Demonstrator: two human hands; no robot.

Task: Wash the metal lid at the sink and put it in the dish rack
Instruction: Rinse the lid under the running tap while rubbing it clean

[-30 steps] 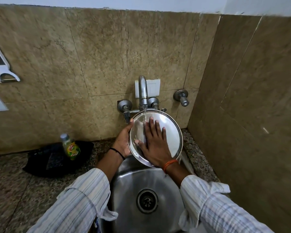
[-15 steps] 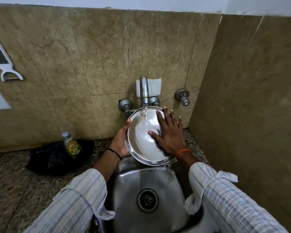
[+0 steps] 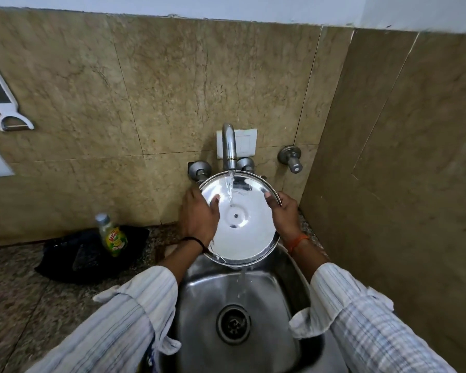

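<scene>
Stainless steel throughout: one round metal lid (image 3: 240,222) is held at the centre of the frame, above the far end of one steel sink (image 3: 205,313), directly under one curved tap spout (image 3: 228,146). The lid's inner face is turned toward the camera, tilted, with a small rivet at its middle. A single stream of water (image 3: 229,187) strikes its upper part, and a thinner run leaves the lower rim and falls toward the drain (image 3: 233,324).

Grip: two hands, one on each side. The left hand (image 3: 197,216) clasps the left rim, thumb laid across the inner face, remaining fingers hidden behind the lid. The right hand (image 3: 284,214) clasps the right rim, thumb tip over the edge, fingers likewise behind. The lid sits between the two hands, its upper and lower rim free of both.

Count of other items: two striped sleeves, rolled back; one dark band at the left wrist, one orange band at the right. One green-and-yellow dish soap bottle (image 3: 113,236) stands at centre left of the frame on one black tray (image 3: 65,262), on the speckled counter. One white peeler (image 3: 3,98) hangs on the tiled wall at upper left. Three wall valves flank the spout, the rightmost (image 3: 291,157) well apart. No dish rack is in view.
</scene>
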